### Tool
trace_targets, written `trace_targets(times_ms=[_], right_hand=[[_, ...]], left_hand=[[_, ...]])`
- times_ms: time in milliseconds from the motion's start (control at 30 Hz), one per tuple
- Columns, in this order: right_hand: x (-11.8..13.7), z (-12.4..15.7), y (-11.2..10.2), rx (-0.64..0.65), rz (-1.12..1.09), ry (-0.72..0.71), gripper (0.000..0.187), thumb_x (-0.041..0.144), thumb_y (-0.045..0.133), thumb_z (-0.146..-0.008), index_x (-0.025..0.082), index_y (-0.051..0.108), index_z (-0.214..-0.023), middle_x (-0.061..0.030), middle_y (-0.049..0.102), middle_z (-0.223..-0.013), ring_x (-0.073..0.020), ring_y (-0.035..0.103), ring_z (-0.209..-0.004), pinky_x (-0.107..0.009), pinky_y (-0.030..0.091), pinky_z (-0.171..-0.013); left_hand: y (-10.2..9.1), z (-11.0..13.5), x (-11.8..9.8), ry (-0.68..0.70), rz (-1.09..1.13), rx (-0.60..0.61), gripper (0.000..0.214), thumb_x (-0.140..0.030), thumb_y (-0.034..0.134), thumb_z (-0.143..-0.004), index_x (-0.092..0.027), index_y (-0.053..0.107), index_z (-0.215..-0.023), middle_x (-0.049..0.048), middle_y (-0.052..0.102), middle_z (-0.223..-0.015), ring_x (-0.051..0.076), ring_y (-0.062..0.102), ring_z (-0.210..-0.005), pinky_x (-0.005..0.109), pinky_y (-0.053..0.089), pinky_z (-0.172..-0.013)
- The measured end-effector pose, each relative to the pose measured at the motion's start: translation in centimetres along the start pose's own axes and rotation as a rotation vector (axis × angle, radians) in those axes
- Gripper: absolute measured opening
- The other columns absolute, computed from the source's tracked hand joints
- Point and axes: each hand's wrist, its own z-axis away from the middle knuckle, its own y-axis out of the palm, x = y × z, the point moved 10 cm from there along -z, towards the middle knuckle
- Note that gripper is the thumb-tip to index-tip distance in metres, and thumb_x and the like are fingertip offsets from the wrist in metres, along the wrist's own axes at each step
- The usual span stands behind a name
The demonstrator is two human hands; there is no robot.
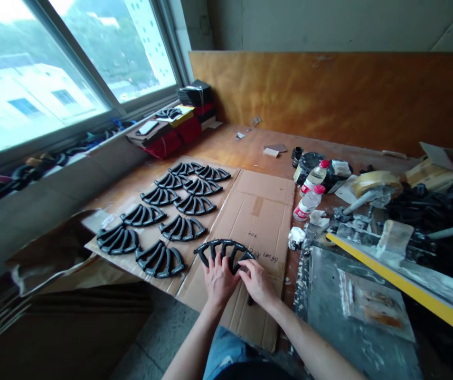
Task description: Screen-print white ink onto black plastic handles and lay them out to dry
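Observation:
A black fan-shaped piece with curved ribs (226, 243) lies on the flattened cardboard (250, 211) in front of me. My left hand (219, 279) is over its middle, with the fingers bent down onto the ribs. At its right end, my right hand (257, 281) pinches the piece between thumb and fingers. Both hands hide the piece's lower part. To the left, several similar fan-shaped pieces (182, 228) are laid out in two rows on the cardboard. A small dark thing (250, 300) shows below my right hand; its kind is unclear.
Two clear bottles with red caps (309, 202) and dark jars (309, 162) stand to the right. A yellow-edged bar (404, 287), a tape roll (377, 183) and a heap of black parts (440, 211) crowd the right side. Red and black stacked boxes (187, 129) sit by the window.

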Motion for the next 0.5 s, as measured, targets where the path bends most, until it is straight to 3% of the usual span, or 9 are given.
trace_targets(times_ms=[100,200,367,500], right_hand=[[0.9,-3.2,-1.9,-0.106,-0.066,-0.010,0.028,0.016,0.051,-0.087,0.021,0.065,-0.110,-0.0063,0.067,-0.113,-0.0185,0.065,-0.092,-0.033,0.051,-0.090],[0.3,-5.6,-2.0,-0.125,-0.062,0.068,0.025,0.018,0.049,-0.087,0.022,0.067,-0.105,-0.0058,0.068,-0.107,-0.0185,0.066,-0.087,-0.032,0.051,-0.086],[-3.4,-6.2,2.9,-0.024,0.030,0.199,0.025,0.016,0.050,-0.083,0.024,0.069,-0.098,-0.0057,0.069,-0.100,-0.0203,0.067,-0.086,-0.031,0.051,-0.080],[-6.4,-5.1,6.8,0.105,0.084,0.278,0.027,0.017,0.058,-0.073,0.031,0.071,-0.091,-0.0031,0.071,-0.095,-0.0219,0.069,-0.080,-0.031,0.052,-0.076]], left_hand=[[-1.2,-7.8,-1.7,0.086,0.050,-0.036,0.051,-0.048,0.062,-0.077,-0.020,0.064,-0.120,0.0152,0.053,-0.140,0.040,0.039,-0.132,0.056,0.028,-0.109],[-1.5,-17.6,-4.6,0.173,0.100,-0.005,0.051,-0.049,0.063,-0.076,-0.024,0.063,-0.119,0.0119,0.053,-0.139,0.038,0.034,-0.135,0.055,0.026,-0.110],[0.6,-31.6,-10.1,0.279,0.098,0.123,0.056,-0.056,0.063,-0.075,-0.023,0.061,-0.120,0.0129,0.054,-0.136,0.037,0.031,-0.137,0.058,0.022,-0.111],[2.9,-38.2,-12.4,0.286,0.110,0.158,0.059,-0.054,0.063,-0.075,-0.019,0.059,-0.122,0.0168,0.055,-0.133,0.038,0.039,-0.132,0.059,0.022,-0.109]])
